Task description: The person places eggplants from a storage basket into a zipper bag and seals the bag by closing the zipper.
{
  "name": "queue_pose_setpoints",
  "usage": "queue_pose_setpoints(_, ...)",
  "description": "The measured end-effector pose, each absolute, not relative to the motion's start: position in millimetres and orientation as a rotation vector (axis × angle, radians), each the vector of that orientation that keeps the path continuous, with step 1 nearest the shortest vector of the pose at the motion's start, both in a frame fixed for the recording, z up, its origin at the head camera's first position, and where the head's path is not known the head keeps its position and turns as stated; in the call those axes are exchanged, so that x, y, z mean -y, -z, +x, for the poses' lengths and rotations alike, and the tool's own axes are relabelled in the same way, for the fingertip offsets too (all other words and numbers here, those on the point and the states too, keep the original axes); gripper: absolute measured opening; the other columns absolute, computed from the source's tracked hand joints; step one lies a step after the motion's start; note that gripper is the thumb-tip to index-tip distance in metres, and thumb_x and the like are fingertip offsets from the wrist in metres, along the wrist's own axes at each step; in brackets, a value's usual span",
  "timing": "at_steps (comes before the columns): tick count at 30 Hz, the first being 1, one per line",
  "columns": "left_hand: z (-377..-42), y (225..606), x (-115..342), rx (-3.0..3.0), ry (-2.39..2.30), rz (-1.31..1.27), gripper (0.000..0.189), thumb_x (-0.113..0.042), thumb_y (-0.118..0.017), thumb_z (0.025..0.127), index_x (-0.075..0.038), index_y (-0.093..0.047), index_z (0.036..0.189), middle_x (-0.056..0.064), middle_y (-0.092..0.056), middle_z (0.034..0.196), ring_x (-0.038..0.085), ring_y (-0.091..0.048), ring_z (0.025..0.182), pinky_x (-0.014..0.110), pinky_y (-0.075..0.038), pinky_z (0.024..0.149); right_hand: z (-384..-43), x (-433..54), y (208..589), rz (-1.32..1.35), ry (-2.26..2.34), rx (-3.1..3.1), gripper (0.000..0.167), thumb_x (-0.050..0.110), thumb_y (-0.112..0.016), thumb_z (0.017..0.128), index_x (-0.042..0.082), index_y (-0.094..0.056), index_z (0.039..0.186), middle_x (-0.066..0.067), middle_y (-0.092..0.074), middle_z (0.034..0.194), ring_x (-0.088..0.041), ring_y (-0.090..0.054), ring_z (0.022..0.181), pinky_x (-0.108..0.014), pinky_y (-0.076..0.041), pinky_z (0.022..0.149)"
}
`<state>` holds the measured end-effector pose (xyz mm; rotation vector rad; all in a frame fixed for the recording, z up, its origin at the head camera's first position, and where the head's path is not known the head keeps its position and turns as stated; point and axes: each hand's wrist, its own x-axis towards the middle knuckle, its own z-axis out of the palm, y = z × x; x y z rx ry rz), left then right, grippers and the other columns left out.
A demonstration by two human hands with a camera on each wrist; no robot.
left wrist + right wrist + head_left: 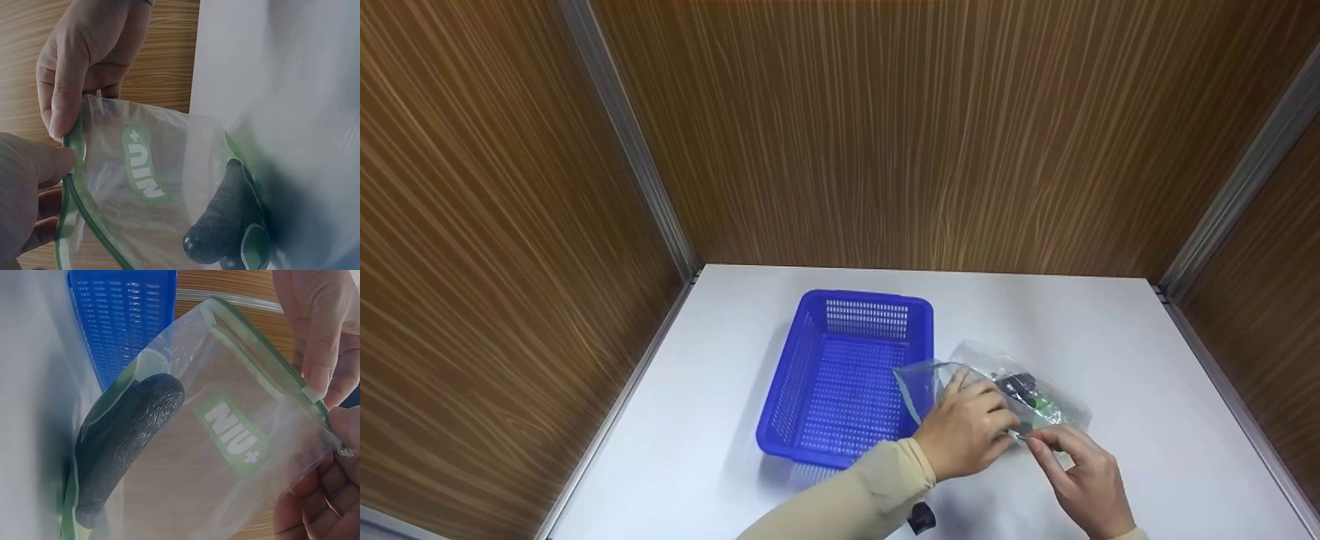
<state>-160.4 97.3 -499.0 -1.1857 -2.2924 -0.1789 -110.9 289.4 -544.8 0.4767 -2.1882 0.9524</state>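
My left hand (967,427) pinches the green zip edge of a clear zip bag (163,225), with its thumb at a small white slider (312,395). Close beside it my right hand (1080,472) grips the bag's end corner between thumb and fingers. The far end of the mouth gapes apart, its corner overlapping the basket in the head view. Low in the bag lie dark, wrinkled, elongated things (126,439) with rounded ends; their kind does not show. A green label (233,433) reading NIU+ is printed on the film.
A blue plastic basket (786,448) with slotted walls stands on the white table (682,420), left of the bag. Wood-grain panels (840,150) with metal corner posts enclose the table. A small black object (921,517) shows by the left sleeve.
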Motion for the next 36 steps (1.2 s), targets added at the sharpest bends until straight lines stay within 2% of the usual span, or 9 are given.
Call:
queue_pose_setpoints(2, -159, 501, -98, 2.301, 0.162, -1.173, 0.017, -0.042, -0.067, 0.086, -0.031, -0.072, 0.097, -0.015, -0.066, 0.099, 0.006, -0.052, 0.11, 0.051, -0.02, 0.113, -110, -290, 544, 0.473, -0.942, 2.2, 0.022, -0.003, -0.074, 0.079, 0.018, -0.071, 0.086, 0.01, -0.066, 0.083, -0.003, -0.059, 0.074, -0.01, -0.044, 0.069)
queue_pose_setpoints(5, -157, 504, -100, 2.318, 0.14, -1.167, 0.015, -0.043, -0.065, 0.087, -0.032, -0.072, 0.095, -0.017, -0.066, 0.097, 0.005, -0.053, 0.106, 0.051, -0.015, 0.114, -109, -292, 542, 0.463, -0.925, 2.225, 0.025, -0.004, -0.074, 0.078, 0.019, -0.07, 0.086, 0.011, -0.065, 0.084, -0.002, -0.059, 0.074, -0.01, -0.044, 0.068)
queue_pose_setpoints(11, -156, 508, -103, 2.339, 0.098, -1.197, 0.018, -0.042, -0.058, 0.093, -0.031, -0.07, 0.099, -0.015, -0.067, 0.099, 0.004, -0.057, 0.102, 0.044, -0.027, 0.112, -108, -295, 543, 0.48, -0.904, 2.246, 0.022, -0.004, -0.072, 0.08, 0.017, -0.068, 0.087, 0.011, -0.064, 0.084, -0.002, -0.059, 0.073, -0.011, -0.043, 0.067)
queue_pose_setpoints(15, -156, 511, -104, 2.317, 0.117, -1.211, 0.02, -0.04, -0.055, 0.095, -0.029, -0.071, 0.099, -0.014, -0.067, 0.095, 0.005, -0.059, 0.099, 0.036, -0.035, 0.107, -108, -297, 545, 0.488, -0.915, 2.248, 0.018, -0.002, -0.071, 0.083, 0.016, -0.067, 0.087, 0.011, -0.063, 0.085, -0.002, -0.058, 0.074, -0.011, -0.043, 0.067)
queue_pose_setpoints(19, -156, 515, -104, 2.27, 0.161, -1.21, 0.017, -0.039, -0.058, 0.093, -0.028, -0.071, 0.096, -0.015, -0.065, 0.088, 0.003, -0.058, 0.086, 0.023, -0.044, 0.089, -106, -300, 545, 0.459, -0.924, 2.277, 0.009, 0.004, -0.068, 0.087, 0.013, -0.067, 0.086, 0.013, -0.061, 0.084, -0.001, -0.057, 0.072, -0.01, -0.042, 0.067)
queue_pose_setpoints(22, -156, 517, -104, 2.252, 0.19, -1.208, 0.014, -0.038, -0.061, 0.092, -0.028, -0.071, 0.095, -0.015, -0.064, 0.086, 0.002, -0.056, 0.079, 0.018, -0.045, 0.072, -105, -302, 543, 0.4, -0.923, 2.316, 0.005, 0.009, -0.066, 0.09, 0.012, -0.066, 0.086, 0.014, -0.059, 0.082, 0.0, -0.056, 0.072, -0.009, -0.041, 0.067)
queue_pose_setpoints(24, -155, 519, -105, 2.255, 0.195, -1.203, 0.014, -0.038, -0.062, 0.092, -0.027, -0.07, 0.095, -0.014, -0.063, 0.086, 0.002, -0.055, 0.077, 0.017, -0.045, 0.068, -104, -304, 542, 0.345, -0.925, 2.343, 0.005, 0.009, -0.065, 0.091, 0.012, -0.066, 0.087, 0.014, -0.059, 0.082, 0.0, -0.055, 0.072, -0.007, -0.041, 0.069)
queue_pose_setpoints(36, -157, 528, -103, 2.327, 0.209, -1.19, 0.013, -0.036, -0.061, 0.093, -0.025, -0.067, 0.093, -0.014, -0.062, 0.084, 0.0, -0.055, 0.073, 0.012, -0.047, 0.069, -106, -328, 543, 0.169, -0.948, 2.359, 0.009, 0.004, -0.058, 0.095, 0.009, -0.061, 0.088, 0.009, -0.057, 0.085, 0.007, -0.053, 0.084, -0.001, -0.037, 0.079)
